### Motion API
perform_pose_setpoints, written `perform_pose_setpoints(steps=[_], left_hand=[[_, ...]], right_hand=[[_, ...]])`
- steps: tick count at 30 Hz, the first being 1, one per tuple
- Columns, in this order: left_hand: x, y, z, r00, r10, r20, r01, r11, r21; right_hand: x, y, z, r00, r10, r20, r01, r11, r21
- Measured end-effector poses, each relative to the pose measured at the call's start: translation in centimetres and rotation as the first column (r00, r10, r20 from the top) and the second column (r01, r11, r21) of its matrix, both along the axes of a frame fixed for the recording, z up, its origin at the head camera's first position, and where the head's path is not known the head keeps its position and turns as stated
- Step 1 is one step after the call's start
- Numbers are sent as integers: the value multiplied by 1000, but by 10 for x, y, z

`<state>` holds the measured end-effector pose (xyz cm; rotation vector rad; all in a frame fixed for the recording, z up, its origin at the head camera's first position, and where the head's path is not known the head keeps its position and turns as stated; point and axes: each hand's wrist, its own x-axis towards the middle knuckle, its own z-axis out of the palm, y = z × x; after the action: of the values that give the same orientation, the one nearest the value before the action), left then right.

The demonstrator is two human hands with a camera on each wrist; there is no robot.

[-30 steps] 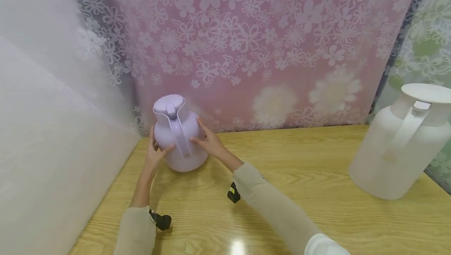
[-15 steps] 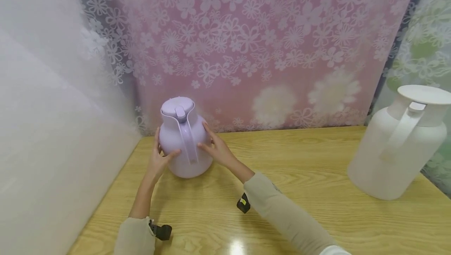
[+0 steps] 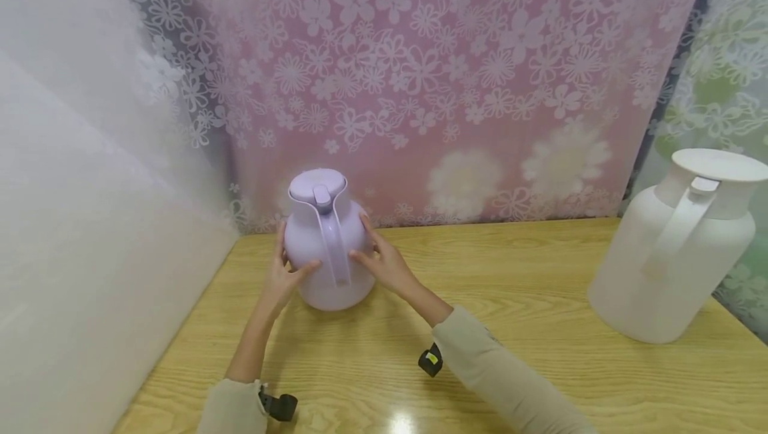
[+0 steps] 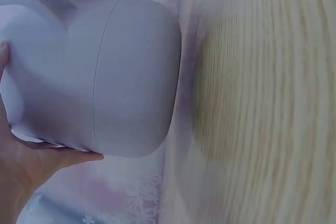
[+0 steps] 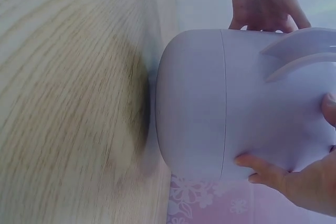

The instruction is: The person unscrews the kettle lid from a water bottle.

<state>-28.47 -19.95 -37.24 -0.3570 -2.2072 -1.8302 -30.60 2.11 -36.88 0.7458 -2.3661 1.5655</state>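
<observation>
A lilac thermos jug [image 3: 333, 247] with a rounded body, flip lid and looped handle is held upright, handle toward me, in the left part of the head view. My left hand [image 3: 283, 282] grips its left side, thumb on the front beside the handle. On the right side, my right hand [image 3: 389, 266] grips it the same way, fingers spread round the body. In the left wrist view a narrow gap shows between the jug's base [image 4: 170, 77] and the table, with a shadow below. Most of the far fingers are hidden behind the jug.
A larger white thermos jug [image 3: 669, 261] stands on the right of the wooden table [image 3: 516, 327]. A pink floral backdrop [image 3: 420, 87] rises along the table's back edge. At the left is a pale wall [image 3: 108, 207]. Black wrist cameras hang under both cuffs.
Both hands have carried the lilac jug to the right and slightly toward me, away from the left wall. The white jug stays standing on the table.
</observation>
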Motion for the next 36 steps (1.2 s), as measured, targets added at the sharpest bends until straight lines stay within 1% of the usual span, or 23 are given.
perform_pose_setpoints(steps=[5, 8, 11, 15, 19, 21, 23, 26, 31, 36], left_hand=[[16, 14, 16, 1000, -20, 9, 20, 1000, -7], [20, 19, 19, 1000, -25, 1, 25, 999, -22], [18, 22, 15, 999, -34, 5, 34, 999, -13], [12, 24, 7, 999, -46, 0, 46, 999, -9], [13, 28, 1, 998, -54, -24, 54, 998, -23], [15, 30, 1, 998, -55, -32, 54, 998, -28], [17, 32, 1, 998, -53, -25, 52, 998, -38], [21, 35, 2, 999, -47, -20, 46, 998, -46], [25, 41, 3, 998, -52, -35, 50, 998, -47], [31, 46, 5, 998, -60, -30, 58, 997, -53]], right_hand=[[10, 8, 1, 1000, -12, 5, 12, 999, -39], [16, 13, 3, 1000, -24, 15, 25, 999, -41], [23, 18, 7, 999, -48, 20, 48, 999, -24], [29, 25, 11, 997, -71, 15, 72, 997, -26], [34, 30, 9, 997, -70, 17, 71, 996, -57], [37, 33, 8, 998, -66, 17, 67, 995, -70], [40, 35, 7, 997, -68, 21, 69, 994, -79], [45, 38, 7, 997, -73, 21, 74, 994, -78], [52, 45, 7, 996, -76, 37, 79, 994, -75], [60, 50, 8, 994, -105, 42, 108, 992, -60]])
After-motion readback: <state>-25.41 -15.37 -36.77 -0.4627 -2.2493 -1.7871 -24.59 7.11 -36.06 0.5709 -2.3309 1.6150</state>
